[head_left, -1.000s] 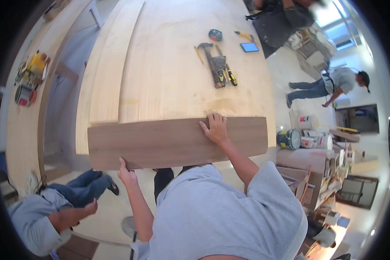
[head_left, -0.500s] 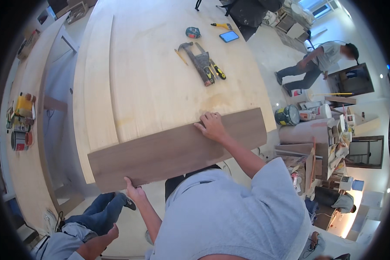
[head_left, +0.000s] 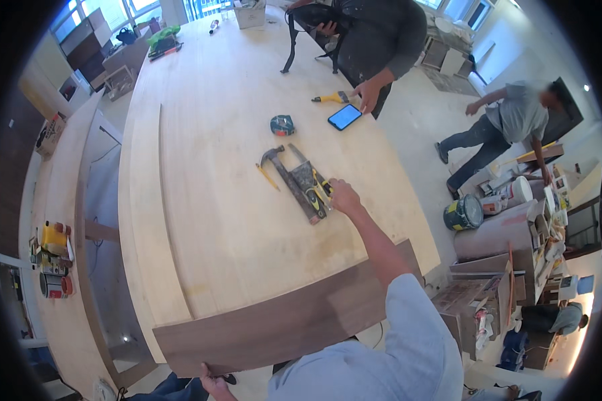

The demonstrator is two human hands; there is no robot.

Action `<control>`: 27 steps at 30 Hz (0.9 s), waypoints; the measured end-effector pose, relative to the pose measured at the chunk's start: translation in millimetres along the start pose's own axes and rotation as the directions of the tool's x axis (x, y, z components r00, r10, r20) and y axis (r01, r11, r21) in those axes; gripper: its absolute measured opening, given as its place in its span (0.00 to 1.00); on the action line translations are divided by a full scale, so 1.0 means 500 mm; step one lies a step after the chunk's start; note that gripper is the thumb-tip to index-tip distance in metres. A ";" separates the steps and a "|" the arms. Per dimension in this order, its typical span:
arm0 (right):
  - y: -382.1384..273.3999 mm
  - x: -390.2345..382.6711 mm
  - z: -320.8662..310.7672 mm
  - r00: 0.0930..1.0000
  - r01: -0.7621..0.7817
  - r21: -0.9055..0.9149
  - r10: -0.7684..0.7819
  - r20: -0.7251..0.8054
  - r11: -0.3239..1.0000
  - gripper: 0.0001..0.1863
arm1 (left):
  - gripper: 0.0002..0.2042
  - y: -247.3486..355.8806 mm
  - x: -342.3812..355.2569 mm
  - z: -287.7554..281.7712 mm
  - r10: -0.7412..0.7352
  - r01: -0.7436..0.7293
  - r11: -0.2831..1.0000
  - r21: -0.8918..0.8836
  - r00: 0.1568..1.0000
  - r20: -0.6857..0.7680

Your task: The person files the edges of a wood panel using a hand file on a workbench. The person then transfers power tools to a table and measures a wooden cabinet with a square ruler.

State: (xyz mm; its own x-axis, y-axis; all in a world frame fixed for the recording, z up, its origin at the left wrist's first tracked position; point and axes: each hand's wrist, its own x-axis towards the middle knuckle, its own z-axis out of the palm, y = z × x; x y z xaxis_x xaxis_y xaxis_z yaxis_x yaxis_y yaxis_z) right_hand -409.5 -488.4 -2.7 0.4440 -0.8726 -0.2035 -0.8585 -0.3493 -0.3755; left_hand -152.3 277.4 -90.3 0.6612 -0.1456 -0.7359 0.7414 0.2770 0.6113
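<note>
left hand [head_left: 214, 385]: at 7 o'clock on the board's near edge, fingers grasping it, thumb on top
dark board [head_left: 281, 317]: lying across the tabletop [head_left: 221, 200] at its 6 o'clock end
right hand [head_left: 344, 196]: beyond board, fingers bent at yellow-black handle [head_left: 326, 185]; can't tell if closed on it
hammer [head_left: 291, 181]: near that handle, 9 o'clock side, head toward 11
pencil [head_left: 269, 177]: 9 o'clock of hammer
tape measure [head_left: 282, 125]: 12 o'clock of hammer
phone [head_left: 344, 117]: 1 o'clock of hammer, screen lit
co-worker's hand [head_left: 372, 91]: at phone's 2 o'clock corner
</note>
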 end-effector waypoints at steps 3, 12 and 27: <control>-0.007 0.015 -0.001 0.999 -0.043 0.012 0.042 0.019 0.999 0.21 | 0.33 0.040 0.039 -0.020 -0.047 0.048 0.999 0.011 0.996 -0.082; 0.106 0.064 -0.025 0.996 0.083 0.140 -0.080 -0.026 0.987 0.15 | 0.35 0.034 0.018 -0.001 0.095 -0.094 0.995 0.014 0.995 -0.041; 0.029 -0.171 -0.101 0.978 0.186 0.879 -0.001 -0.206 0.439 0.13 | 0.31 0.071 -0.013 0.042 0.102 -0.099 0.995 0.025 0.964 -0.245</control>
State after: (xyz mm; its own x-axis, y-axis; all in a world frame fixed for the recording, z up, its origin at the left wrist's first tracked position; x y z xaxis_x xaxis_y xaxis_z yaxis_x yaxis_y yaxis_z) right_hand -473.0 -436.4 54.9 0.3826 -0.9239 -0.0121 -0.0691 -0.0156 -0.9975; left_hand -127.9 268.4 -58.1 0.6850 0.1205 -0.7185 0.6750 0.2662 0.6881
